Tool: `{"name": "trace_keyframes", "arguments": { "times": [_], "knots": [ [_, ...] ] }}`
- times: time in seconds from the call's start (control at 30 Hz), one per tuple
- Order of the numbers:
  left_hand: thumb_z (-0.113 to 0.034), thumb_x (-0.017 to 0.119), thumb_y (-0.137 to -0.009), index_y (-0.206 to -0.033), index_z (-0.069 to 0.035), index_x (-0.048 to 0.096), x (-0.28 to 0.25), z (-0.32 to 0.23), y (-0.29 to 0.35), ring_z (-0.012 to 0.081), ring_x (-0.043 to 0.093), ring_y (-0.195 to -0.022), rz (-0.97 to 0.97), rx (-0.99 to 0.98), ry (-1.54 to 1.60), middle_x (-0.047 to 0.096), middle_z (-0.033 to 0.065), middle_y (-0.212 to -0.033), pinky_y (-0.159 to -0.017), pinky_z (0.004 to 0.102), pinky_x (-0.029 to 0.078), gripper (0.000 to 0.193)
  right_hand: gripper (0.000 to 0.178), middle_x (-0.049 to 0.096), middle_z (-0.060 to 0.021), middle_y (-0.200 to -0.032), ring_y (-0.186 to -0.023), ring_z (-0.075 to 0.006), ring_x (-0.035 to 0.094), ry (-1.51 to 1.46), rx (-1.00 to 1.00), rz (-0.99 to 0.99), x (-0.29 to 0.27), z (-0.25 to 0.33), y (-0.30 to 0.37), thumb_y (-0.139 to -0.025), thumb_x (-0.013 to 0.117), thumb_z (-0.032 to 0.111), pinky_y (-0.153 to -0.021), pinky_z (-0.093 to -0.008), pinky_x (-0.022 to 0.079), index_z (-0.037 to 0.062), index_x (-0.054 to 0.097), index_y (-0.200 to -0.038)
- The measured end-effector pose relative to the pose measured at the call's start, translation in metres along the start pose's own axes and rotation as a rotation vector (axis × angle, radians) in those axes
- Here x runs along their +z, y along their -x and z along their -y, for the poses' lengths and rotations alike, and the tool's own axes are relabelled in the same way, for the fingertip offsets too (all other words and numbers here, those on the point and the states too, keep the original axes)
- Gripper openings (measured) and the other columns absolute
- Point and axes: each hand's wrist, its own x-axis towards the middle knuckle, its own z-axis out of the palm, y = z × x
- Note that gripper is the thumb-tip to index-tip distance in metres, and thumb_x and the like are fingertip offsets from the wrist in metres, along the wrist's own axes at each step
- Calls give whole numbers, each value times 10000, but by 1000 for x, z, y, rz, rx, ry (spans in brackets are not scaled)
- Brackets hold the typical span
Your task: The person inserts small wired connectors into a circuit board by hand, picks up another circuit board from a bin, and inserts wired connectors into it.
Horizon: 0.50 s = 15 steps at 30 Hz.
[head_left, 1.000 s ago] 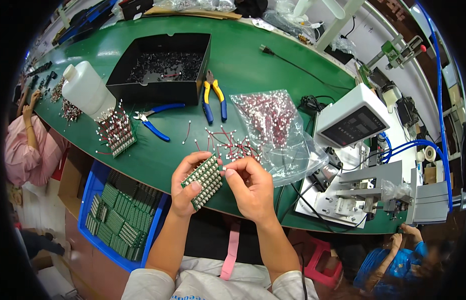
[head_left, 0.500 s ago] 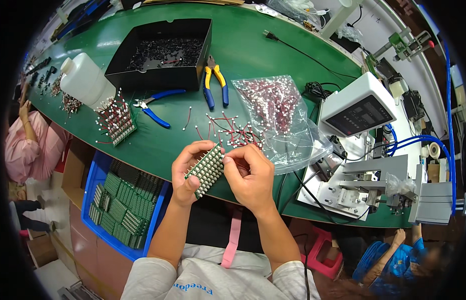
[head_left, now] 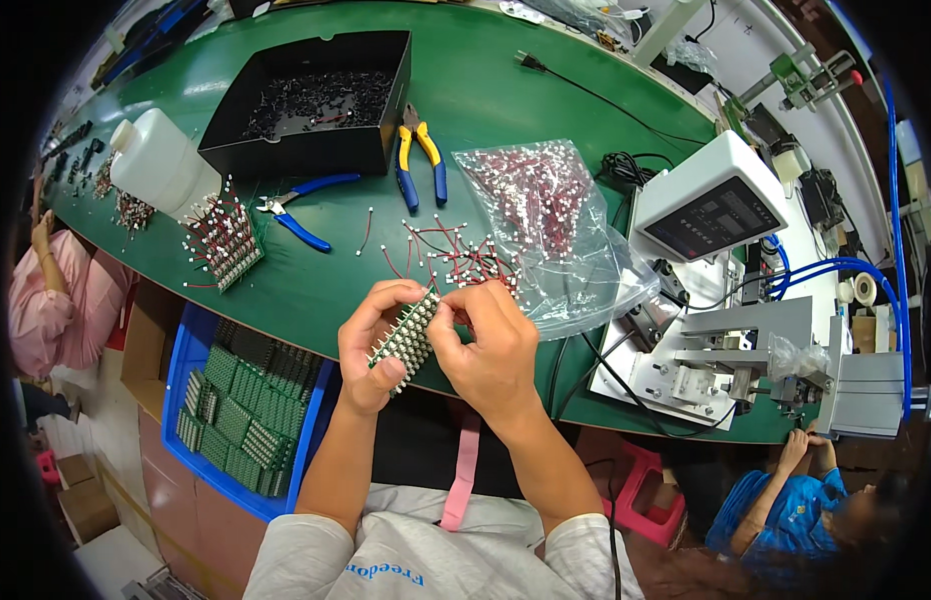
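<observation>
My left hand point(head_left: 360, 352) grips a green circuit board panel point(head_left: 410, 336) by its long edges, tilted, with rows of small white round parts facing up. At the panel's upper right edge, my right hand point(head_left: 494, 348) has thumb and forefinger pinched together. A red and black wire end seems to be between them, largely hidden by the fingers. Just beyond the hands lies a loose pile of short red and black wires point(head_left: 476, 266) with white connectors. A clear plastic bag point(head_left: 534, 195) of more such wires rests behind it.
Left of the hands stand a wired board panel point(head_left: 228, 250) and a white jug point(head_left: 164, 160). Blue cutters point(head_left: 304, 228), yellow-blue pliers point(head_left: 420, 160) and a black box point(head_left: 286, 150) lie beyond. A blue crate point(head_left: 304, 440) of panels sits below. A machine point(head_left: 716, 340) is right; people work either side.
My right hand has shifted slightly left, closer over the panel's upper edge. The panel has turned a little in my left hand. The whole view has shifted slightly.
</observation>
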Motion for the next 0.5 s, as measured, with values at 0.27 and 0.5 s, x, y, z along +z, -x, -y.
{"name": "trace_keyframes", "arguments": {
  "times": [0.27, 0.5],
  "knots": [
    [-438, 713, -688, -1135, 52, 531, 4, -1, 2, 248, 494, -999, 29, 69, -77, 503, 169, -1138, -907, 348, 396, 688, 133, 534, -40, -676, -498, -153, 437, 125, -59, 30, -9, 6, 0, -678, 640, -50, -455, -275, 388, 41, 589, -761],
    [-412, 732, -688, -1129, 53, 538, 6, -7, 5, 248, 506, -977, 77, 98, -128, 508, 175, -1136, -874, 348, 426, 670, 137, 531, -36, -674, -494, -138, 428, 82, -79, 84, -18, 7, -2, -681, 644, -54, -443, -262, 364, 41, 591, -763]
  ]
}}
